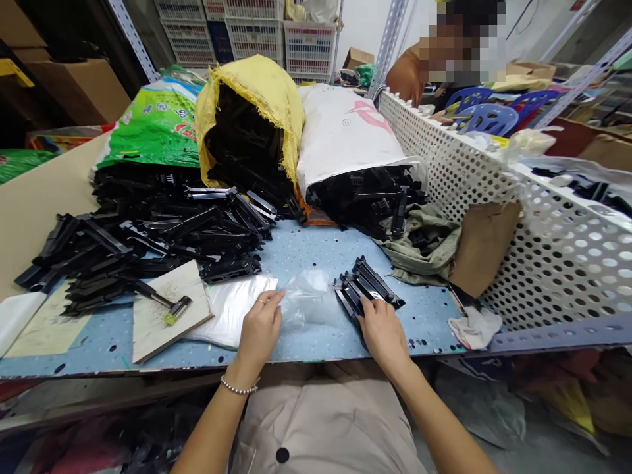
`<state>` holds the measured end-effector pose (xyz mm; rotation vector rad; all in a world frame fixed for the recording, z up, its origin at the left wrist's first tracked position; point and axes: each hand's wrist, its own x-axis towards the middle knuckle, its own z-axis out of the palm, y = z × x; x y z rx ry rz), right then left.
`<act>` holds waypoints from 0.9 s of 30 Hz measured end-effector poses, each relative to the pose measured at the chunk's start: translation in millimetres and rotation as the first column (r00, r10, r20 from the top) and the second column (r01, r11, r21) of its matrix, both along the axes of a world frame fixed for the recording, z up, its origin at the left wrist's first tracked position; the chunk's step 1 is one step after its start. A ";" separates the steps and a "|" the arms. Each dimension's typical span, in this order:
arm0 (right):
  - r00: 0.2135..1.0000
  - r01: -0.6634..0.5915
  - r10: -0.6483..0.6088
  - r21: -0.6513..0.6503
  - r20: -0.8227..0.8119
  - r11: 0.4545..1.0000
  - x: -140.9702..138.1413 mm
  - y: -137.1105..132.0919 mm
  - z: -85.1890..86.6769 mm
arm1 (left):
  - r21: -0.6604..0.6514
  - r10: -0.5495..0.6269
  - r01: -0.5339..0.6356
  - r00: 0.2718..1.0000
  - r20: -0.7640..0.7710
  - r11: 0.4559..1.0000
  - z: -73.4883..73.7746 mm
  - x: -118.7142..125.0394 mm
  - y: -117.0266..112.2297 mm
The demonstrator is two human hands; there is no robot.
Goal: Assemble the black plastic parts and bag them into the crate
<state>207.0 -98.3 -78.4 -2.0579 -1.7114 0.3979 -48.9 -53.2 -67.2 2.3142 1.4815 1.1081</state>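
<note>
My left hand (261, 329), with a beaded bracelet at the wrist, pinches the edge of a clear plastic bag (311, 299) lying on the blue tabletop. Fingers of my right hand (385, 332) are closed over the near end of a small group of long black plastic parts (368, 283), to the right of the bag. A stack of flat clear bags (239, 306) lies just left of my left hand. Beside it, a razor-like tool (168, 306) with a black handle rests on a pale board (158, 329). My right fingertips are partly hidden.
A large heap of black parts (168, 230) covers the left of the table. Green (153, 125), yellow (291, 99) and white (345, 131) sacks spill similar parts behind. On the right stand a perforated white crate (553, 243), grey-green cloth (419, 250) and cardboard (486, 247). A person (407, 72) is beyond.
</note>
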 end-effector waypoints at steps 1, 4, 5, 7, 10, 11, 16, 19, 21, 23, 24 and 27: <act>0.997 -0.001 0.004 -0.044 0.074 0.999 6.5 -1.9 -0.7 | 0.026 0.036 -0.036 0.999 0.001 0.999 4.3 4.7 3.4; 0.997 -0.052 0.043 -0.130 -0.067 0.990 22.3 -7.2 4.2 | 0.057 0.057 -0.057 0.998 -0.014 0.997 11.7 25.0 12.1; 0.978 -0.051 0.024 -0.125 -0.208 0.991 27.4 -10.5 9.3 | 0.055 0.038 -0.037 0.999 -0.017 0.998 11.5 33.1 14.1; 0.832 -0.031 -0.035 -0.109 -0.554 0.994 36.5 -21.9 23.6 | 0.033 0.001 -0.001 1.000 -0.002 0.999 8.0 49.8 16.8; 0.390 -0.113 -0.136 -0.194 -0.911 0.974 40.1 -47.2 43.1 | -0.040 -0.057 0.060 0.995 0.078 0.997 1.4 71.7 17.3; 0.257 -0.173 -0.182 -0.230 -0.949 0.958 37.3 -54.4 45.8 | -0.062 -0.090 0.097 0.990 0.107 0.993 0.2 77.1 16.4; -0.129 -0.276 -0.346 -0.302 -0.929 0.912 7.6 -48.3 29.4 | -0.028 -0.284 0.289 0.952 0.116 0.957 1.8 83.5 -1.4; -0.016 -0.218 -0.270 -0.261 -0.963 0.940 -14.4 -25.2 19.4 | -0.002 -0.437 0.437 0.898 0.049 0.899 3.0 76.2 -23.2; 0.277 -0.102 -0.116 -0.149 -0.954 0.983 -32.3 -16.6 22.5 | -0.047 -0.535 0.537 0.844 0.047 0.843 7.7 65.7 -39.1; 0.535 -0.164 0.084 -0.005 -0.841 0.987 -47.7 -15.8 32.2 | -0.120 -0.537 0.546 0.837 0.101 0.829 20.2 44.6 -54.8; 0.582 -0.292 0.206 0.035 -0.786 0.956 -51.8 -17.0 37.8 | -0.169 -0.497 0.513 0.858 0.129 0.841 29.5 28.6 -63.1; 0.621 -0.527 0.435 0.064 -0.651 0.847 -40.5 -17.3 48.6 | -0.426 -0.326 0.342 0.939 0.112 0.838 57.3 -37.4 -93.6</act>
